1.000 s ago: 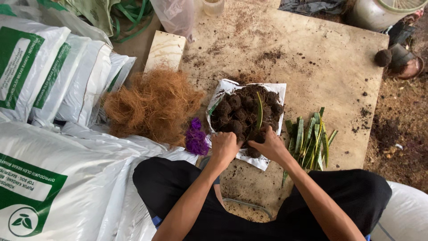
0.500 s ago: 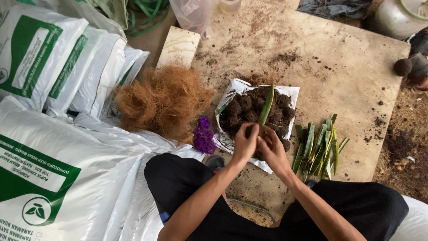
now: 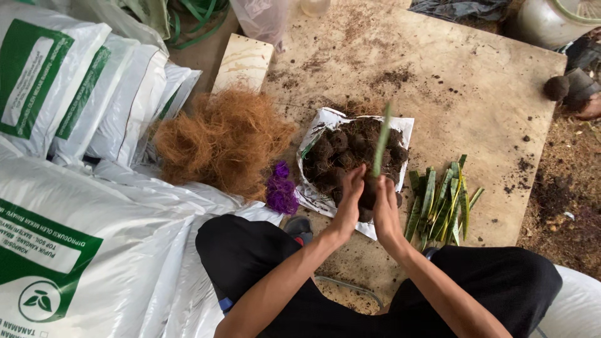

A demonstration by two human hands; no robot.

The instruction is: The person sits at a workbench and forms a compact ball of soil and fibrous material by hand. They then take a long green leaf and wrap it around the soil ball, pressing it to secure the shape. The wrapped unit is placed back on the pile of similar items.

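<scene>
- Step in hand, as I judge it: I am packing a soil ball (image 3: 368,194) around the base of a leaf cutting (image 3: 382,145), low centre of the frame.
- Left hand (image 3: 348,201): fingers curled against the ball's left side, closed on it.
- Right hand (image 3: 386,216): cupped against the ball's right side, also closed on it. The ball is mostly hidden between the two hands.
- The cutting stands nearly upright out of the ball, its tip blurred, over the soil pile (image 3: 350,153) on the white sheet (image 3: 325,119).
- More cuttings (image 3: 441,203) lie just right of the hands on the board (image 3: 476,81).
- A coir heap (image 3: 222,141) lies left of centre, with a purple tuft (image 3: 280,188) beside it.
- Next move, as I judge it: even pressure from both palms, keeping the cutting upright and the ball unbroken.
</scene>
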